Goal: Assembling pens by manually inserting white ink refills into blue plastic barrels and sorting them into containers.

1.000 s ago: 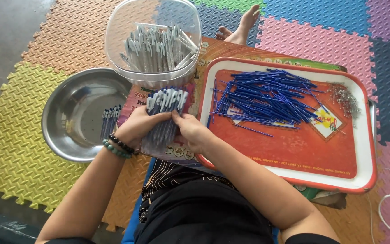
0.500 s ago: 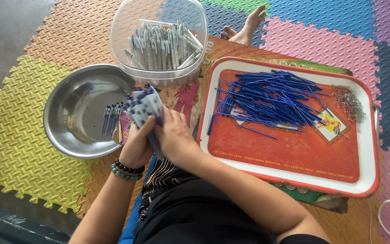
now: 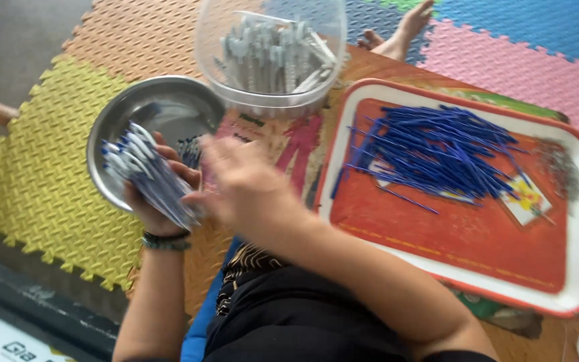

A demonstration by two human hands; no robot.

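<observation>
Your left hand is closed around a thick bundle of blue-and-white plastic pens, gripping it at the left of the frame so that the bundle slants up and to the left, its upper ends over the near rim of the round shiny steel bowl. A few more pens lie inside that bowl, just above your fingers. A dark beaded bracelet sits on that wrist.

Your right hand is just right of the bundle, near the centre of the frame; it is blurred, so you cannot tell whether it is open or closed, or whether it touches the pens.

At the top centre stands a clear plastic tub filled with pale grey pen parts. To the right lies a red rectangular tray with a white rim, bearing a heap of thin blue refill tubes in its upper half. Everything rests on coloured foam floor tiles.
</observation>
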